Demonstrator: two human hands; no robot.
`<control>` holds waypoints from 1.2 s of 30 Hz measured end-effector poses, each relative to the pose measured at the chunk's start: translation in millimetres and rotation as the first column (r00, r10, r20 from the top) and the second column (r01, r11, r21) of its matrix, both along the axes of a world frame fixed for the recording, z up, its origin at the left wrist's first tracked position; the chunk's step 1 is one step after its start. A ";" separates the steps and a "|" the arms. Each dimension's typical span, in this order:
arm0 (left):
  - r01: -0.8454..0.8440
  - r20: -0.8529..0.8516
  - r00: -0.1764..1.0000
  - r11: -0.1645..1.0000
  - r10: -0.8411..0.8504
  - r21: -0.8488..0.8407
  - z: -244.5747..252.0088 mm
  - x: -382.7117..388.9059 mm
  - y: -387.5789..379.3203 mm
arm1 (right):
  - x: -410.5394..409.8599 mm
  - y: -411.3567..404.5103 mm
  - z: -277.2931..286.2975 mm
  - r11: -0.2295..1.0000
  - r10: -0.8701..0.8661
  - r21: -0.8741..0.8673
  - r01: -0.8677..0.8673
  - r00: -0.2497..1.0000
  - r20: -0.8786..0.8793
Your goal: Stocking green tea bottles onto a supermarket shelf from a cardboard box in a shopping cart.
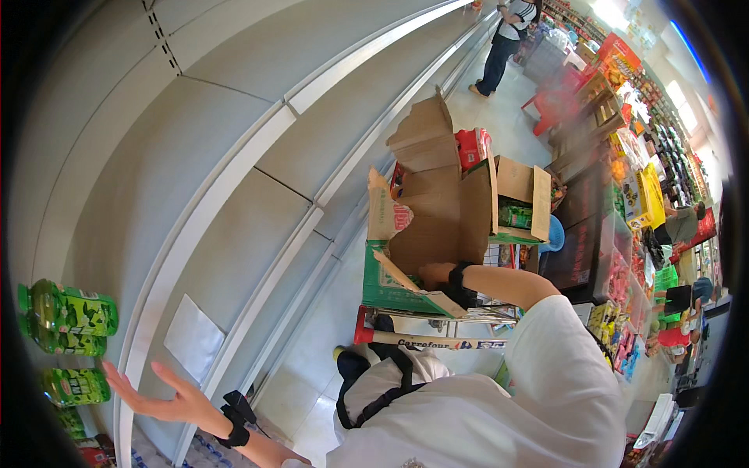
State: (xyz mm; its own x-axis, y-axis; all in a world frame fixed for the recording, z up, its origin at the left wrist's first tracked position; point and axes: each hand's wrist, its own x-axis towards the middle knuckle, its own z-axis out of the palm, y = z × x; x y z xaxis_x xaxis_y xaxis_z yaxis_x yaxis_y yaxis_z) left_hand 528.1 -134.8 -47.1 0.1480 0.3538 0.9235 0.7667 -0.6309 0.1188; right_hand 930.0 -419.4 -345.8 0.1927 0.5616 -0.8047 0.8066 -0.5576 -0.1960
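Observation:
My left hand (pixel 172 403) is by the shelf edge, palm up and fingers spread, with nothing in it. Just beyond its fingertips, plastic bottles of green drink (pixel 76 386) with green leaf-patterned labels stand on the shelf. More such bottles (pixel 73 316) are grouped farther along it. My right hand (pixel 436 275) reaches into a torn-open cardboard box (pixel 424 216) on a shopping cart (pixel 439 339). The fingers are partly hidden by the box, so I cannot tell whether they hold anything.
A second open carton (pixel 522 202) with a green bottle inside and a red package (pixel 473 147) sit beyond the box. Long white shelving (pixel 234 152) runs along my left. Stacked goods (pixel 620 281) and a red stool (pixel 544 108) are right. A person (pixel 506 44) stands up the aisle.

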 end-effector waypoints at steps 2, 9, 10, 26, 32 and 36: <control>-0.018 -0.011 1.000 1.000 0.018 -0.021 -3.2 -7.8 -7.0 | -4.1 1.1 7.0 0.998 0.039 -0.047 -0.038 0.999 0.015; -0.065 -0.009 0.998 0.992 0.064 -0.110 -9.3 -41.0 -31.0 | 12.2 -10.1 -50.2 0.992 0.120 0.043 -0.118 0.992 -0.045; -0.074 -0.003 0.997 0.991 0.074 -0.109 -11.7 -46.2 -32.8 | 10.5 -6.8 -51.0 0.977 0.212 0.017 -0.212 0.977 0.007; 0.625 0.209 0.776 0.682 -0.595 -0.380 -56.5 19.0 -79.2 | -46.1 16.0 384.7 0.856 0.000 0.331 -0.397 0.641 0.768; 0.777 0.137 0.591 0.514 -0.795 -0.363 -21.1 82.1 -123.6 | -137.6 24.6 459.1 0.661 -0.014 0.527 -0.534 0.694 0.720; 0.777 -0.048 0.512 0.486 -0.858 -0.401 -9.7 73.7 -126.0 | -176.4 36.5 443.1 0.498 0.379 0.377 -0.781 0.587 0.715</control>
State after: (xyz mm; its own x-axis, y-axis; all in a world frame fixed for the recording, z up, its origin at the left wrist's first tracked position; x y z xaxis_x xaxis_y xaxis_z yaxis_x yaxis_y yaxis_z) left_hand 601.8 -260.8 -56.8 0.6900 0.1997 0.6957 -0.0541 -0.9443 0.3247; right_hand 753.6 -383.0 97.3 -0.1541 0.9803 -0.1237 0.9508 0.1811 0.2514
